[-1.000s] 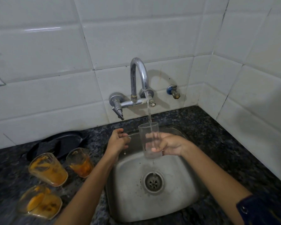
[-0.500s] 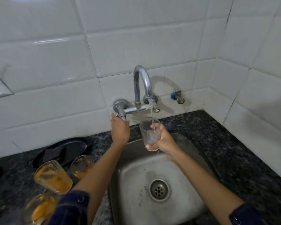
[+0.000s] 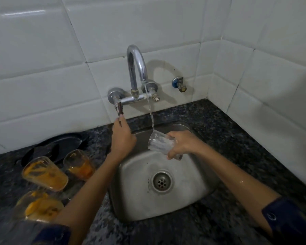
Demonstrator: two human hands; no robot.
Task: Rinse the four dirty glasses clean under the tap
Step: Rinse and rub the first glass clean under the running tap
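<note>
Head view: right hand [image 3: 183,145] over the steel sink [image 3: 193,188], fingers [image 3: 173,154] clamped round a clear glass [image 3: 158,143] tipped steeply leftward, mouth up and to the left, catching a thin stream of water [image 3: 151,117] from the curved chrome tap [image 3: 136,68]. Left hand [image 3: 122,138] raised at the sink's back-left corner, fingertips touching the lower end of the tap lever [image 3: 119,110]; fingers held together, curled, gripping nothing that could be made out. Three dirty glasses on the dark speckled desk [image 3: 237,138] left of the sink, all streaked with orange residue: first dirty glass [image 3: 44,174] and second dirty glass [image 3: 79,164] side by side, third dirty glass [image 3: 39,206] nearer the camera, partly behind the left forearm. Dark plate [image 3: 51,147] behind them against the white tiled wall [image 3: 42,68]. Round drain [image 3: 162,182] at the sink's middle. Small blue-capped valve [image 3: 178,84] on the wall, right of the tap. Dark blue sleeve cuffs at both wrists' near ends
</note>
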